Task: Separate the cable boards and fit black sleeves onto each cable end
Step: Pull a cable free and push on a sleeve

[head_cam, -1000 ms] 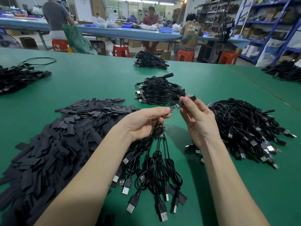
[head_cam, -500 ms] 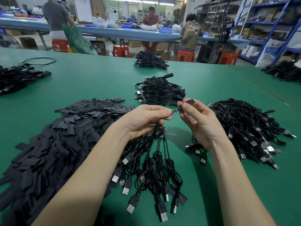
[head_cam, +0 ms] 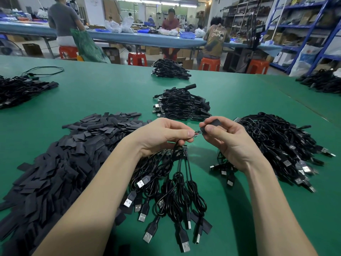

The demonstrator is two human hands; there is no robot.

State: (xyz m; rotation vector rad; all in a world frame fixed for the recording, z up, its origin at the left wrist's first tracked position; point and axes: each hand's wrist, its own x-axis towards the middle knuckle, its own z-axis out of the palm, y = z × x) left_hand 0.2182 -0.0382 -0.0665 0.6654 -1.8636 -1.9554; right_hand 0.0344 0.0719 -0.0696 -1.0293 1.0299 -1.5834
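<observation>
Where the green table [head_cam: 230, 215] runs closest to me, I see a bunch of black USB cables [head_cam: 171, 196] fanned out with their plugs toward the near edge, their upper ends gathered under my left hand [head_cam: 162, 134]. That hand pinches a small cable board [head_cam: 197, 133] between thumb and fingertip, while my right hand [head_cam: 227, 139] pinches a black sleeve [head_cam: 212, 124] with its mouth at the board's tip; I think the sleeve has just begun to cover it, though the joint is too small for me to be sure. At my left lies a broad heap of loose black sleeves [head_cam: 60, 163], at my right a large tangle of cables [head_cam: 280, 143]. Beyond the hands sits a smaller cable pile [head_cam: 181, 104], then another [head_cam: 170, 69] near the far edge, with more piles at the far left [head_cam: 20, 89] and far right [head_cam: 321, 81]. Past the table I see red stools [head_cam: 137, 59], a long blue workbench [head_cam: 132, 38] with people seated at it, and blue shelving [head_cam: 304, 26] along the right wall.
</observation>
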